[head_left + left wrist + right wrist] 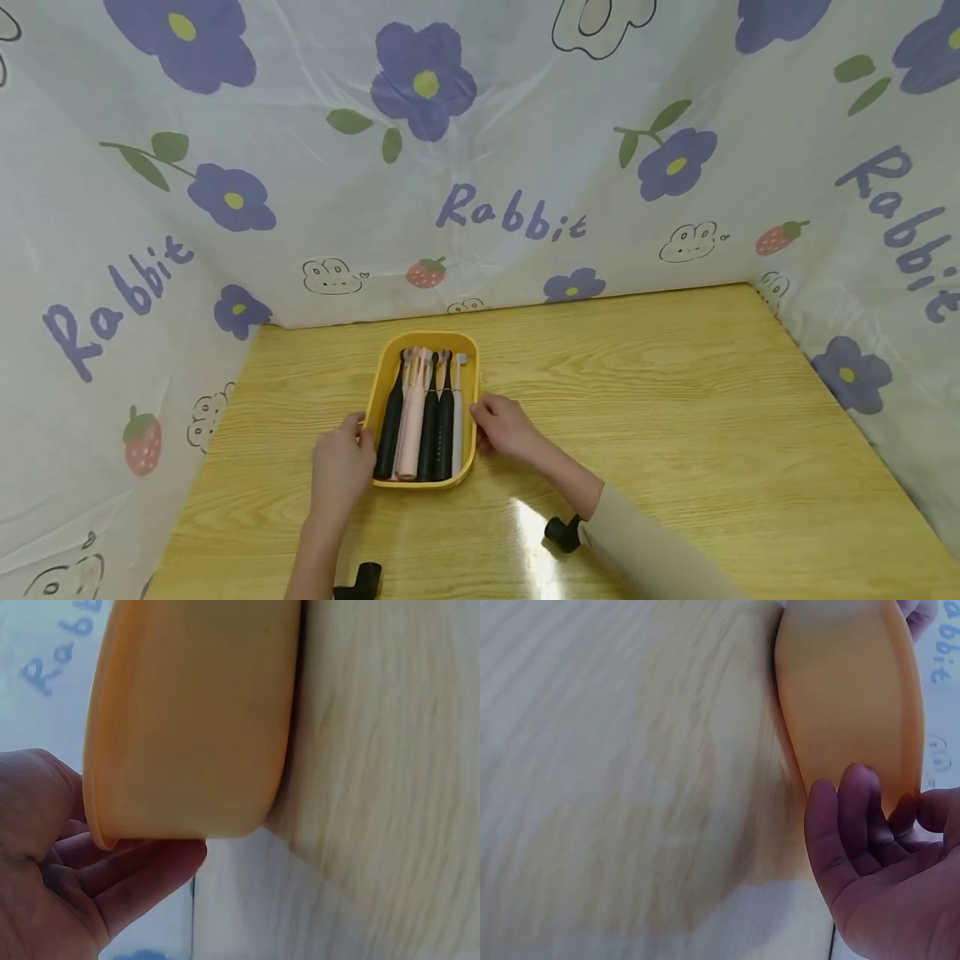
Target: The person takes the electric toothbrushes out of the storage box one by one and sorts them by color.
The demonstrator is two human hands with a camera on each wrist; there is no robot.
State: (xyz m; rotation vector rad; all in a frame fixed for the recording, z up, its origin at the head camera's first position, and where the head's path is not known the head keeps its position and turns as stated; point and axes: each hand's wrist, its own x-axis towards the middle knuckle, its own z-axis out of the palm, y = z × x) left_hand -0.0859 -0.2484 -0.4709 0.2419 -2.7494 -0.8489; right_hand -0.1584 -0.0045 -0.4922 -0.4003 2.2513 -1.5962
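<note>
A yellow plastic bin (420, 485) with rounded corners stands on the wooden table, holding several electric toothbrushes, black (389, 433), pink (411, 425) and pale grey (457, 433). They lie side by side, brush heads toward the far end. At the bin's left side my left hand (342, 462) grips the rim, its fingers under the lip against the outer wall (195, 720) in the left wrist view. My right hand (506, 425) pinches the opposite rim; in the right wrist view its thumb and index finger meet at the rim while other fingertips (859, 780) lie along the wall.
A white cloth (517, 150) printed with flowers, strawberries and "Rabbit" hangs behind and on both sides of the table (675, 400). Black wrist-camera parts show near the left wrist (363, 581) and by the right sleeve (562, 534).
</note>
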